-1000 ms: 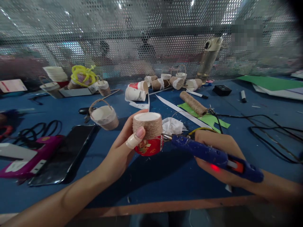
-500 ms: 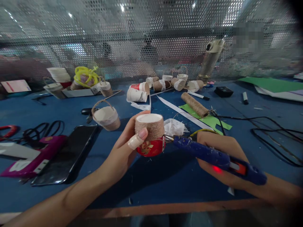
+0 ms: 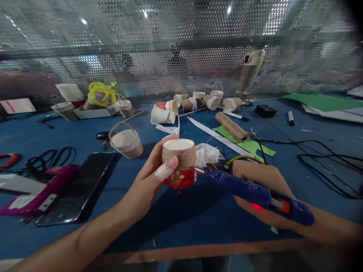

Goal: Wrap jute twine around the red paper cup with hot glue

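Between the two hands, just above the blue tabletop [image 3: 181, 223], is a red paper cup [image 3: 181, 181] with its white end up and brown twine [image 3: 185, 156] wound round its upper part. The left hand [image 3: 149, 183] grips it, fingers behind and taped thumb across the front. The right hand [image 3: 262, 177] is closed around a blue glue gun [image 3: 238, 185], whose metal nozzle meets the cup's side at the twine's lower edge; whether they touch, I cannot tell. Left of the left hand lie a dark phone [image 3: 85, 185] and a purple tool [image 3: 56, 185]. Just beyond the nozzle is crumpled white lace [image 3: 207, 154]. Past the left hand stands a small handled basket [image 3: 129, 141]; past the right, a twine roll [image 3: 231, 126] rests on green paper [image 3: 258, 145]. Farthest from both hands, a bottle [image 3: 248, 77] stands before a perforated metal screen [image 3: 141, 56].
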Motion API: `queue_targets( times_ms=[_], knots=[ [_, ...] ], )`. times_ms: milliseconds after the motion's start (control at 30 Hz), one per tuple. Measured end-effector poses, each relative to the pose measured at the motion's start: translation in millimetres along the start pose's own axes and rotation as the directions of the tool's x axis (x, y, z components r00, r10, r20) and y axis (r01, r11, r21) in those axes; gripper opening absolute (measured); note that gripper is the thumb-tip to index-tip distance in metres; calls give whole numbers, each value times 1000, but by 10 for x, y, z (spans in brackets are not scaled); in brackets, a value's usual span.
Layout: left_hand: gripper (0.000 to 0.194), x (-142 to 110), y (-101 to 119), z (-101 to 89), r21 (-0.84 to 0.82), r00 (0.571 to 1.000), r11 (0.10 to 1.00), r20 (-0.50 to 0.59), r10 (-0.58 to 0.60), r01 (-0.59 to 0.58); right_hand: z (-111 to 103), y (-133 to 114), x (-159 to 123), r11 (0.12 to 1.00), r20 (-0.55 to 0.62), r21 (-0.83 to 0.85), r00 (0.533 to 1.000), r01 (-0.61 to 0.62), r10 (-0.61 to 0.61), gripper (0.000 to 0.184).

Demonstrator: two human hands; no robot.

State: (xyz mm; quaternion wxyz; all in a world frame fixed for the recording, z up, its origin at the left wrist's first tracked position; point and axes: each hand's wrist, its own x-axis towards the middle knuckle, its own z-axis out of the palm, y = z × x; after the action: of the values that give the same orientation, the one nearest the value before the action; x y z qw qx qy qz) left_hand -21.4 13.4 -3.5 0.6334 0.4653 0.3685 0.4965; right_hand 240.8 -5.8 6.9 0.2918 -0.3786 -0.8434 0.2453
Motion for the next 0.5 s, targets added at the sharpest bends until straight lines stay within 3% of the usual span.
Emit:
queue_targets(
  times_ms=[100,267,367,500],
  knots=[
    [47,-2,12,4,-18,1000,1000,-18,-11,11,73,110,-18,995,-139,59,988,79,-70,26],
    [50,5,26,21,-22,999,1000,-31,-6,5,138,192,-37,995,-157,66,986,70,-59,25],
    [45,16,1,6,1,1000,1000,-27,4,-4,66,90,-32,997,-116,41,992,61,-56,26],
    [40,15,-27,-12,36,1000,999,11,24,-25,-69,-91,1,999,60,-18,997,-38,39,23]
  ],
)
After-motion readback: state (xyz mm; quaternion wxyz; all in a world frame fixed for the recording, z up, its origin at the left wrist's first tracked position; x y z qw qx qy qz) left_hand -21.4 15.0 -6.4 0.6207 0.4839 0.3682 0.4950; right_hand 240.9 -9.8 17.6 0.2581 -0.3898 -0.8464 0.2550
